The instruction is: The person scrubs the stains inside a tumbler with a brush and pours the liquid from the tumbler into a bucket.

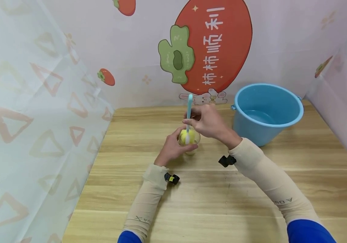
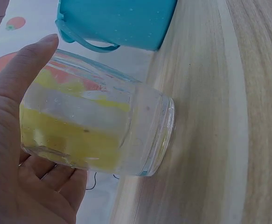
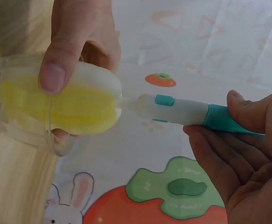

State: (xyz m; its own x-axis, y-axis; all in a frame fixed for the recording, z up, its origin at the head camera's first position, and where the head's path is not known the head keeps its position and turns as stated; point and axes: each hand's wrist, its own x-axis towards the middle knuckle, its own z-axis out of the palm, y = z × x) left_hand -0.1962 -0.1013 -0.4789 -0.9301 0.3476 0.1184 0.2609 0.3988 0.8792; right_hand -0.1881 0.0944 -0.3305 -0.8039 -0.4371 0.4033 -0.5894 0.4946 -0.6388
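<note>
My left hand (image 1: 175, 145) grips a clear glass cup (image 2: 147, 130) near its rim, thumb on one side and fingers on the other. Inside the cup is the yellow and white sponge head (image 3: 80, 102) of a cup brush, its top end sticking out past the rim. The brush's handle (image 3: 173, 108), white with teal parts, points up out of the cup. My right hand (image 1: 205, 121) pinches that handle between thumb and fingers, on its teal section. In the left wrist view the cup's thick base is close to the tabletop; whether it touches I cannot tell.
A light blue bucket (image 1: 249, 131) with a handle stands at the back right of the wooden table (image 1: 191, 202), to the right of my right hand. Behind the table hangs a printed cloth (image 1: 143, 50), and more cloth hangs on the left and right sides.
</note>
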